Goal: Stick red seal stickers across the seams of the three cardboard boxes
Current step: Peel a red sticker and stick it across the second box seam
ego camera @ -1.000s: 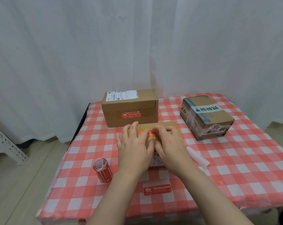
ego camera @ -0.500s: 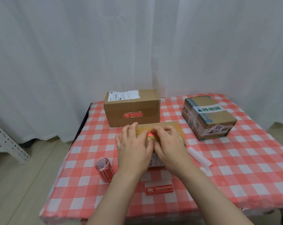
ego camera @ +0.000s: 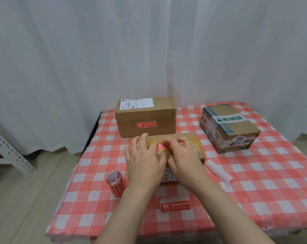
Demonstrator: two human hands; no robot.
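Three brown cardboard boxes sat on a red-and-white checked tablecloth (ego camera: 272,173) in the head view. On the nearest flat box (ego camera: 193,138), the left hand (ego camera: 145,159) lay flat, fingers spread, while the right hand (ego camera: 184,155) pressed bent fingertips onto a red seal sticker (ego camera: 160,147) across its taped seam. The rear box (ego camera: 145,113) already bore a sticker. The blue-taped box (ego camera: 230,127) stood apart at right. A red sticker roll (ego camera: 115,184) lay near the left wrist.

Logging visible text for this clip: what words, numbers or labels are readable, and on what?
"3012": white label on the right box.
Green characters on its white tape: blurred.
Shipping label on the rear box: too small.
White print on the red stickers: blurred.
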